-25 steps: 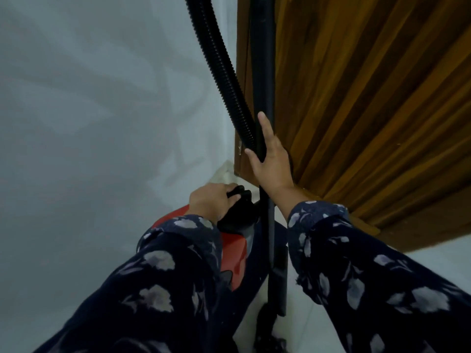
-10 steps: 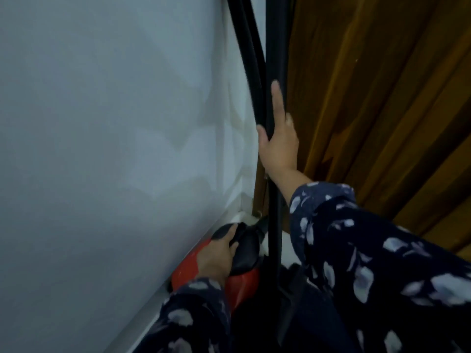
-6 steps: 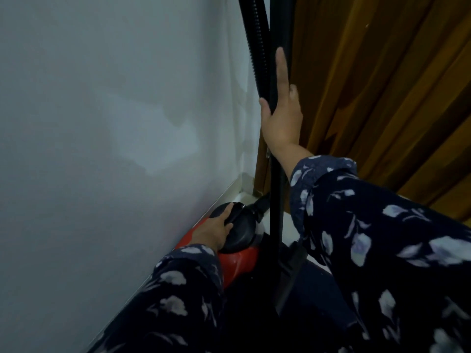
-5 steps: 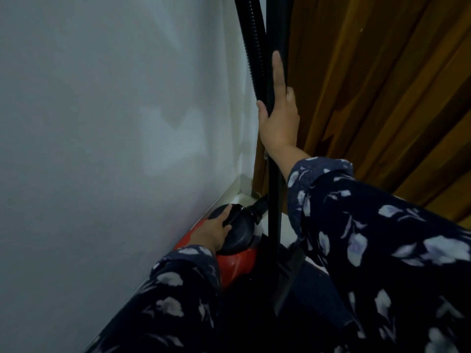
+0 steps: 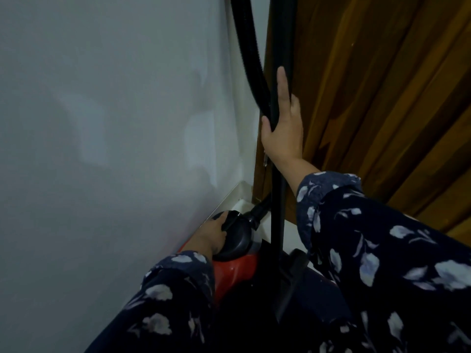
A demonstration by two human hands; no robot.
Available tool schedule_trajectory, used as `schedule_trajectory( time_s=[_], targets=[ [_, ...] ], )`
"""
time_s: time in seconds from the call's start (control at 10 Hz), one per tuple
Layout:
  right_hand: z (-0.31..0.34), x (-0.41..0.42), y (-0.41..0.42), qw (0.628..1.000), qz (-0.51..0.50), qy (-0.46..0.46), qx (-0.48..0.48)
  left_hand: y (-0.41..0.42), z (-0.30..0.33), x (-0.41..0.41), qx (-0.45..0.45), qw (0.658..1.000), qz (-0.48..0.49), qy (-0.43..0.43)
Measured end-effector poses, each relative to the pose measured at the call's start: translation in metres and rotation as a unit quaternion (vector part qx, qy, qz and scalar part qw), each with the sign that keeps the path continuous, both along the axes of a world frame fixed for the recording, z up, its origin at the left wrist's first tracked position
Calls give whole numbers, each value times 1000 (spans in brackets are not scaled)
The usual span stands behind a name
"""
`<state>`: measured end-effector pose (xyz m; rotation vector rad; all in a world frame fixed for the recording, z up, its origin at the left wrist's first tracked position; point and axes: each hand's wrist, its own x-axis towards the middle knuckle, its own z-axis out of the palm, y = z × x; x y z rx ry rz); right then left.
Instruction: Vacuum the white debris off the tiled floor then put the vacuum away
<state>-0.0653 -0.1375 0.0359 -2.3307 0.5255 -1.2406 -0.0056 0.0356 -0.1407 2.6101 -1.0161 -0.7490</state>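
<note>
A red canister vacuum [image 5: 233,272] with a black top cap [image 5: 235,239] stands on the floor in the corner, against the wall. My left hand [image 5: 210,235] rests on the black cap's left side, fingers curled around it. The black wand [image 5: 277,174] stands upright beside the canister. My right hand [image 5: 284,128] wraps the wand at mid-height, forefinger stretched up along it. The ribbed black hose [image 5: 251,62] climbs from the cap past my right hand and out of the top of the frame. No white debris is visible.
A pale wall [image 5: 114,123] fills the left side, with a white skirting [image 5: 230,197] at its foot. A brown wooden door [image 5: 369,85] stands to the right of the wand. A strip of white tiled floor [image 5: 290,233] shows between canister and door.
My right hand has stayed wrapped on the wand; the hose now bows further left above it. My left hand keeps resting on the black cap. The view has shifted slightly.
</note>
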Motion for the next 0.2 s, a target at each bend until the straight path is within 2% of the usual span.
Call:
schedule_trajectory(
  time_s=[0.1,0.2],
  targets=[
    [4,-15,4,999,23,7,22,-3,15,-3,-29,1000,7,6],
    [-25,-49,14,998,22,14,63,6,28,-18,-94,996,11,-6]
  ],
)
